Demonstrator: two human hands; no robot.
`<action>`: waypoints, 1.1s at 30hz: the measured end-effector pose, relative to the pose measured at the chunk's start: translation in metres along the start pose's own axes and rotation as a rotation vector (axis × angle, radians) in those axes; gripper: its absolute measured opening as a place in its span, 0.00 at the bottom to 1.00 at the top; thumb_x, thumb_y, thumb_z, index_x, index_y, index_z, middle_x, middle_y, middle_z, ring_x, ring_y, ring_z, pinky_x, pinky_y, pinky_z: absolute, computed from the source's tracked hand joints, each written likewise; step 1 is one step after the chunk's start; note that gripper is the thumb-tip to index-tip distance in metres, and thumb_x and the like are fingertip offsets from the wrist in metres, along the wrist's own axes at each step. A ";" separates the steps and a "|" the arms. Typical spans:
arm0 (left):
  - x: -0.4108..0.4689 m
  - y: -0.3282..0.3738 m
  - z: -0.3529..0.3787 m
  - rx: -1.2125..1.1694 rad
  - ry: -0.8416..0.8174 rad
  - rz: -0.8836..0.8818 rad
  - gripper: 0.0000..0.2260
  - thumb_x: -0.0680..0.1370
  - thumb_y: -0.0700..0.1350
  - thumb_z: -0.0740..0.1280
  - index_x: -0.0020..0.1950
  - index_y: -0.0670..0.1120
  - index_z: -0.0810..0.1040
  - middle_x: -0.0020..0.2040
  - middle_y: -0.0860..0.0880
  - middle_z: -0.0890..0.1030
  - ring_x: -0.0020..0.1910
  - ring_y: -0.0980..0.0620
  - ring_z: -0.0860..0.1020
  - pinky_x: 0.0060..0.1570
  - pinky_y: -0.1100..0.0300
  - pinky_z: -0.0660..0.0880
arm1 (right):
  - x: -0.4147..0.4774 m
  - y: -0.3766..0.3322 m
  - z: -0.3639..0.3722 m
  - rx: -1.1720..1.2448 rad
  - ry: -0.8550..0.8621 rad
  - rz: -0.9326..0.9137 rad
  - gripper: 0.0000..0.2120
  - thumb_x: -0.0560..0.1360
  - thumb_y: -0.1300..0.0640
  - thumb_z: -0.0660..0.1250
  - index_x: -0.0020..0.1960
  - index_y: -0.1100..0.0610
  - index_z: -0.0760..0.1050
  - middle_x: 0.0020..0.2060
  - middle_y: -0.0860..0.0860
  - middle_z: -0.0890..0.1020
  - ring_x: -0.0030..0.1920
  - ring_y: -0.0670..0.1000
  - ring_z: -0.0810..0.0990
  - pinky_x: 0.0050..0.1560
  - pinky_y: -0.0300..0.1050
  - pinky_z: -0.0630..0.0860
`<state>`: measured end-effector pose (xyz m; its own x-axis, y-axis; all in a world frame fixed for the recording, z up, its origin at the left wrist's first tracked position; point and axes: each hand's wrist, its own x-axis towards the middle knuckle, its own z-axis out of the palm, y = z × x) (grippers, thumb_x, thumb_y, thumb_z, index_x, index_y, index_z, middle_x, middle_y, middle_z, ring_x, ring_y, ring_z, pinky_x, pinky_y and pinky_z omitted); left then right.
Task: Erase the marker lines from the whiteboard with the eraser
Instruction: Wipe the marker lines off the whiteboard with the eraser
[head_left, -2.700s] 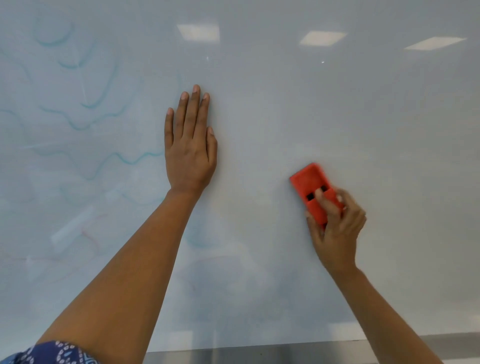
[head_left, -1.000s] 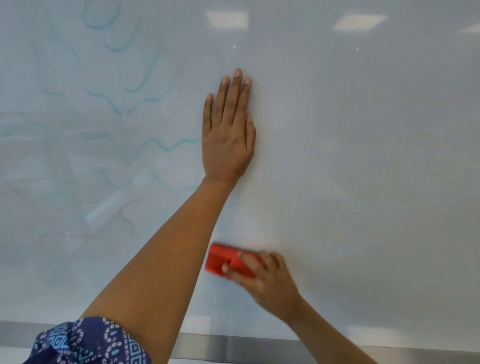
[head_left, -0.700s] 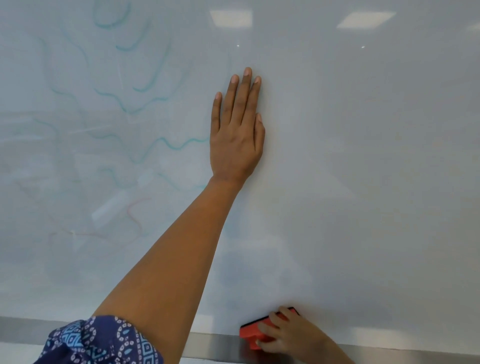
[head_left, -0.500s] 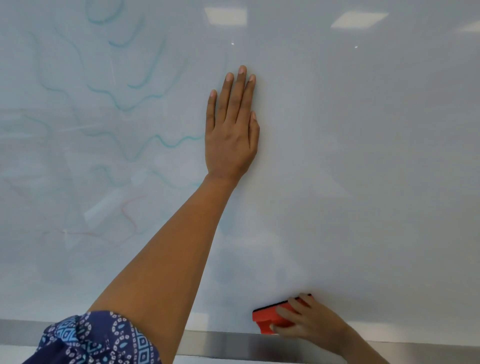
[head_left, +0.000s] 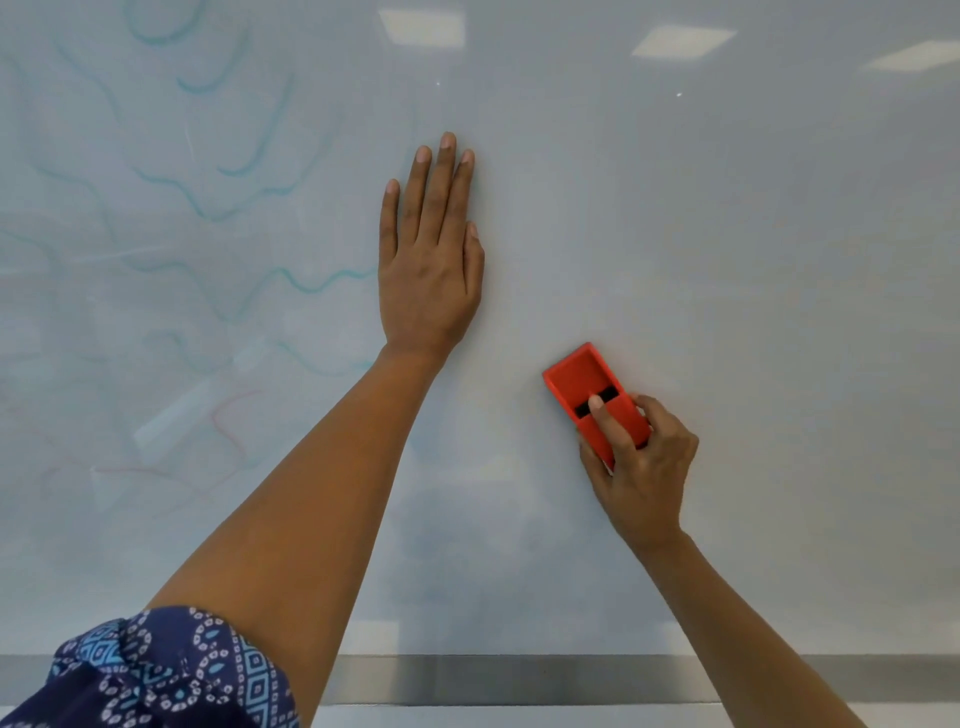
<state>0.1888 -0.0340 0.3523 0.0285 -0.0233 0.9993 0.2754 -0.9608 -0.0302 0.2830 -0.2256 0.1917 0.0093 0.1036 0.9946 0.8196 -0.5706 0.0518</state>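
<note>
Fingers of our right hand (head_left: 641, 462) are curled round the lower end of the red eraser (head_left: 584, 384), with the forefinger laid along its back. The eraser lies against the whiteboard (head_left: 753, 286), low and right of centre, its free end tilted up and to the left. Our left hand (head_left: 428, 260) holds nothing. It rests flat on the board above and left of the eraser, fingers straight, close together and pointing up.

Trouble, as we judge it, comes from where the work is. Around the eraser the board looks bare. The teal wavy lines (head_left: 317, 280) run across the upper left, one of them reaching the edge of our left hand, and fainter red strokes (head_left: 228, 421) sit lower left beside our forearm.

To reach them the eraser must pass the braced arm, so we could knock our own wrist or leave ink hidden beneath the palm. If palm or forearm drags over the lines, it could smear them. Because we grip only one end of the eraser, we may press unevenly, so that the far end lifts and leaves streaks. Glare from the ceiling-light reflections (head_left: 421, 26) along the top could hide faint residue, and pale smudges already show at the left. Our patterned sleeve (head_left: 171, 670) hangs low by the metal ledge (head_left: 519, 678), apart from the ink.
</note>
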 end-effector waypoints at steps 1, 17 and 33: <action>0.000 0.000 0.000 -0.001 -0.002 -0.001 0.21 0.80 0.41 0.54 0.75 0.42 0.62 0.75 0.44 0.64 0.74 0.47 0.61 0.74 0.49 0.55 | 0.001 -0.006 0.002 -0.006 0.015 0.032 0.20 0.74 0.51 0.67 0.65 0.48 0.67 0.58 0.58 0.68 0.52 0.59 0.73 0.49 0.54 0.69; 0.009 -0.040 -0.035 -0.082 -0.067 0.075 0.21 0.81 0.41 0.52 0.75 0.43 0.62 0.75 0.45 0.63 0.75 0.49 0.59 0.74 0.52 0.53 | -0.008 -0.031 0.018 0.023 -0.169 -0.318 0.23 0.73 0.51 0.67 0.67 0.42 0.67 0.58 0.53 0.70 0.50 0.57 0.71 0.49 0.52 0.67; -0.009 -0.147 -0.078 -0.002 -0.083 0.006 0.21 0.81 0.40 0.52 0.75 0.42 0.61 0.75 0.44 0.62 0.75 0.49 0.58 0.75 0.52 0.54 | -0.064 -0.144 0.060 -0.015 -0.454 -0.821 0.33 0.66 0.53 0.72 0.68 0.41 0.66 0.59 0.51 0.69 0.50 0.55 0.69 0.51 0.51 0.66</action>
<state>0.0736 0.0858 0.3496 0.1094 -0.0066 0.9940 0.2735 -0.9612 -0.0365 0.1991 -0.1012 0.1155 -0.3441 0.7845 0.5160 0.6613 -0.1877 0.7263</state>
